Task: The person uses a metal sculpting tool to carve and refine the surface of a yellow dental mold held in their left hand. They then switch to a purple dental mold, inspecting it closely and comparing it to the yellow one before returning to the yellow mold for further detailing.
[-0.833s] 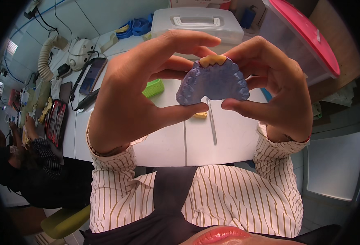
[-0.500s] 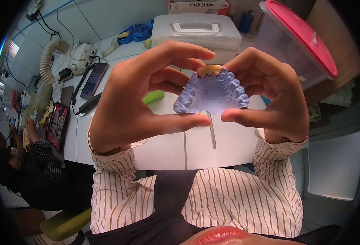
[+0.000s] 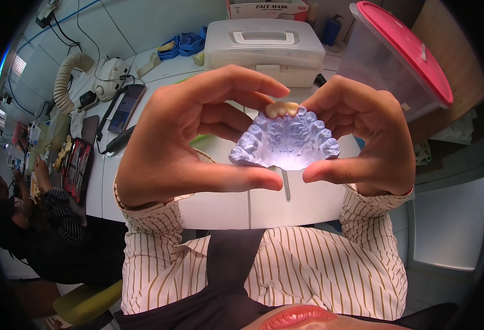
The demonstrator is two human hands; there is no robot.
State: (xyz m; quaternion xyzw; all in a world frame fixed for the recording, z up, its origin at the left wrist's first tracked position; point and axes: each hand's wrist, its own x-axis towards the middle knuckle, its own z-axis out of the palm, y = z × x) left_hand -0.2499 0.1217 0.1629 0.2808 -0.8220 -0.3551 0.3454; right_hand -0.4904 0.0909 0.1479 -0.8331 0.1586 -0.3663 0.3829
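Note:
Between my two hands, above the worktop, is a pale violet dental cast (image 3: 286, 137) of a tooth arch. Its inner palate side faces me, and a yellowish-white piece shaped like front teeth (image 3: 282, 109) sits at its far edge. My left hand (image 3: 198, 137) grips the cast's left side, fingers behind and thumb along the near edge. My right hand (image 3: 360, 129) holds the right side the same way, its thumb by the near right corner. The fingertips behind the cast are partly hidden. Below it a thin metal instrument (image 3: 287, 187) lies on the table, its upper part covered.
A clear lidded case (image 3: 264, 44) stands behind my hands, with a large red-lidded tub (image 3: 385, 60) to its right. At left lie a phone (image 3: 126, 110), a handpiece (image 3: 120, 141) and an open red tool case (image 3: 77, 170). Another person (image 3: 33, 225) sits at the far left.
My hands have lowered the cast slightly toward me and tilted it, so its palate ridges now show more fully and brightly. Both hands keep their hold.

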